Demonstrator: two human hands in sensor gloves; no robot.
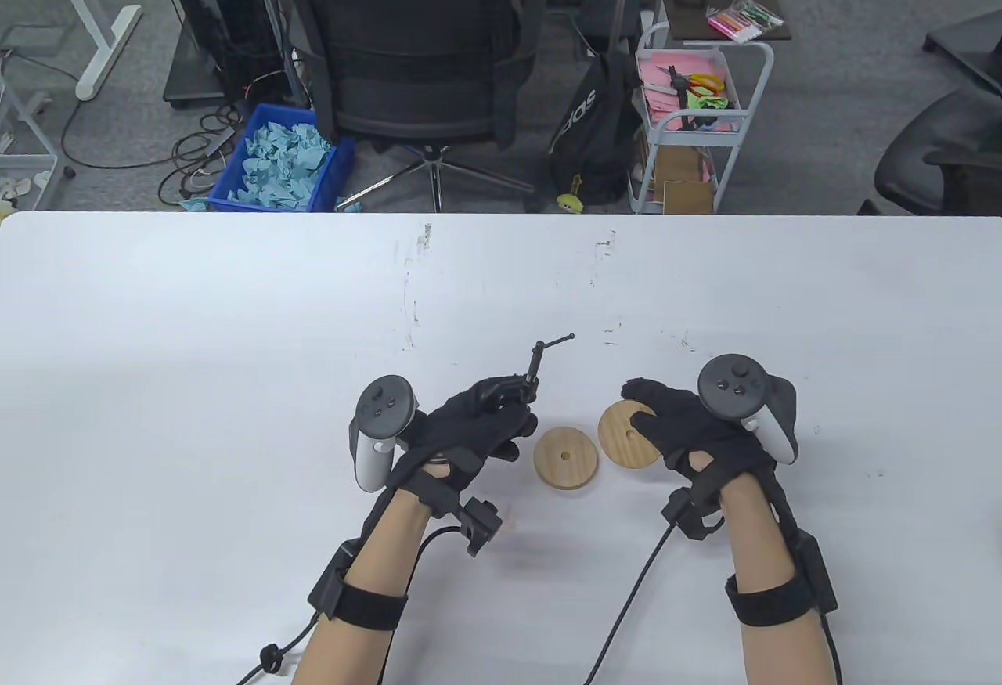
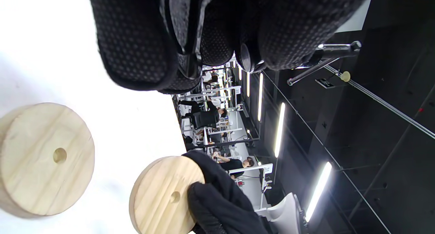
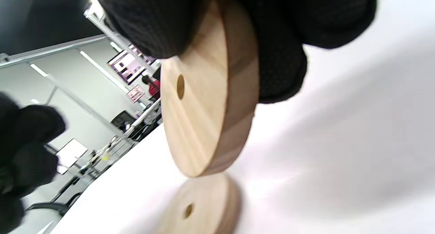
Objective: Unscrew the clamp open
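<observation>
My left hand [image 1: 509,407] grips a small black clamp [image 1: 535,373] just above the table; its screw and sliding handle bar [image 1: 554,342] stick up and away from the fingers. In the left wrist view the screw and bar [image 2: 319,59] show past my fingertips [image 2: 136,43], and the clamp's body is mostly hidden by the glove. My right hand [image 1: 643,412] holds a round wooden disc [image 1: 622,438] with a centre hole. In the right wrist view this disc [image 3: 204,101] is tilted on edge, lifted off the table. A second wooden disc [image 1: 567,459] lies flat between the hands.
The white table [image 1: 235,372] carries only these items and some scuff marks. Beyond its far edge stand an office chair [image 1: 415,59], a blue bin [image 1: 282,160] of paper and a white cart [image 1: 689,129]. Glove cables trail toward the near edge.
</observation>
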